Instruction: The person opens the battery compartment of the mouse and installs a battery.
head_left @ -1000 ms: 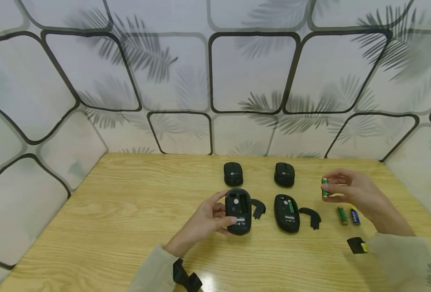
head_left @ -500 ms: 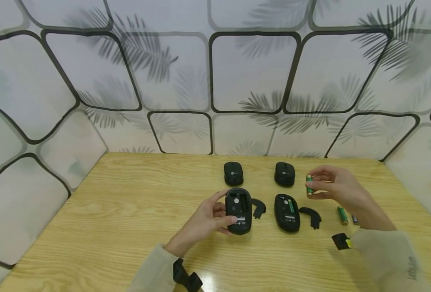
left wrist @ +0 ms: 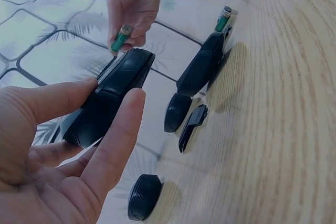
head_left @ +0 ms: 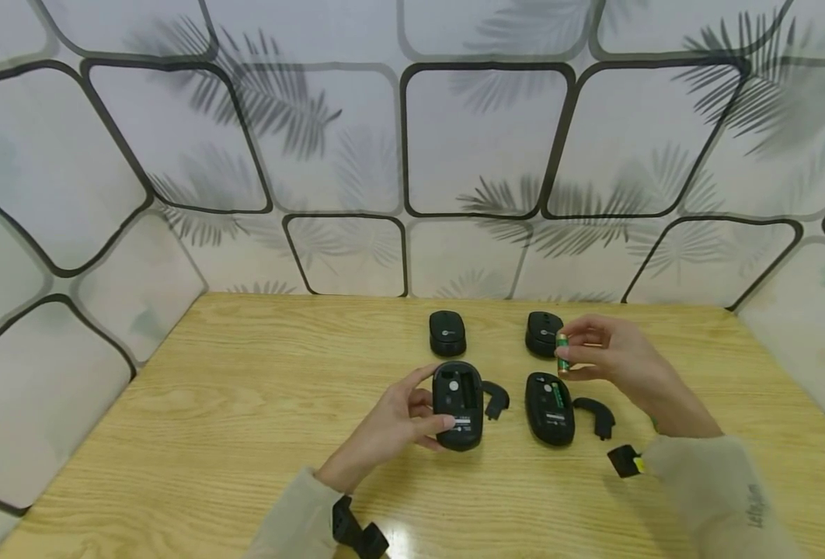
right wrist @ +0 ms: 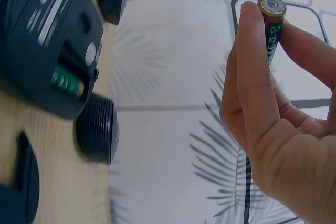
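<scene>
My left hand [head_left: 400, 418] holds a black computer mouse [head_left: 457, 427] underside up, its thumb over the label and the battery slot bare. Between thumb and fingertips my right hand [head_left: 615, 357] pinches a green battery [head_left: 562, 353], upright, with its metal end showing on top in the right wrist view [right wrist: 271, 7]. That battery overlaps the front edge of a standing mouse [head_left: 541, 332] in the head view. Below it lies a second upturned mouse [head_left: 549, 427], with one green battery [head_left: 558, 397] in its open compartment.
Curved black battery covers [head_left: 499, 401] lie right of each upturned mouse, the other cover [head_left: 600, 418] nearer my right wrist. Another mouse [head_left: 447, 334] sits upright at the back. A loose green battery [left wrist: 223, 19] shows in the left wrist view. A patterned wall [head_left: 356, 256] borders the wooden table [head_left: 259, 373].
My right hand has moved left with the green battery, from above the loose batteries to over the second upturned mouse. Its forearm now hides those batteries in the head view. The left hand stays put.
</scene>
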Demonstrator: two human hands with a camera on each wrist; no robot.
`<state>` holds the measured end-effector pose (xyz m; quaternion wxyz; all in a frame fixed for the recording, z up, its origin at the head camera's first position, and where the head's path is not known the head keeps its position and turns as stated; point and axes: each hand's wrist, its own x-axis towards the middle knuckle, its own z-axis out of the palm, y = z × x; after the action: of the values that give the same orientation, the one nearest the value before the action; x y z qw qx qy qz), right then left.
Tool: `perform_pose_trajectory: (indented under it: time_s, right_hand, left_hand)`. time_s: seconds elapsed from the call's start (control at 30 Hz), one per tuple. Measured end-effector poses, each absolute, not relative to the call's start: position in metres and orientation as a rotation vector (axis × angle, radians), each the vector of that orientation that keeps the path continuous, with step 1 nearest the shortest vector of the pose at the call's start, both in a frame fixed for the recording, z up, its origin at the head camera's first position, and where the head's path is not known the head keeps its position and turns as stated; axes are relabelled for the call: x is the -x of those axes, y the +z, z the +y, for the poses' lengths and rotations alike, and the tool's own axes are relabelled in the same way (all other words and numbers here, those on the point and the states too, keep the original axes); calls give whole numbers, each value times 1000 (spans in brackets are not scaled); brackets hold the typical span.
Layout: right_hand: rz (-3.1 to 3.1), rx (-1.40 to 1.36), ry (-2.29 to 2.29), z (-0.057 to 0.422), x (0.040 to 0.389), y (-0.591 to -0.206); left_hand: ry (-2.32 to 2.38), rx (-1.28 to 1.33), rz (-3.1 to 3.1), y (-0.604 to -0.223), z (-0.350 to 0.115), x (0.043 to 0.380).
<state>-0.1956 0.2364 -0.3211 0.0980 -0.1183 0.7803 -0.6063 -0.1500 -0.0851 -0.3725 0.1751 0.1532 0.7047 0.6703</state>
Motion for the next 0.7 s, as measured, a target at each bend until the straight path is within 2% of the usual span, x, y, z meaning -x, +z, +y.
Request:
perform_pose_trajectory:
  time_s: [0.7]
  right_hand:
    - [2225,377,-1825,198,196,-322]
  left_hand:
    - [1897,-432,1989,-373,-84,149]
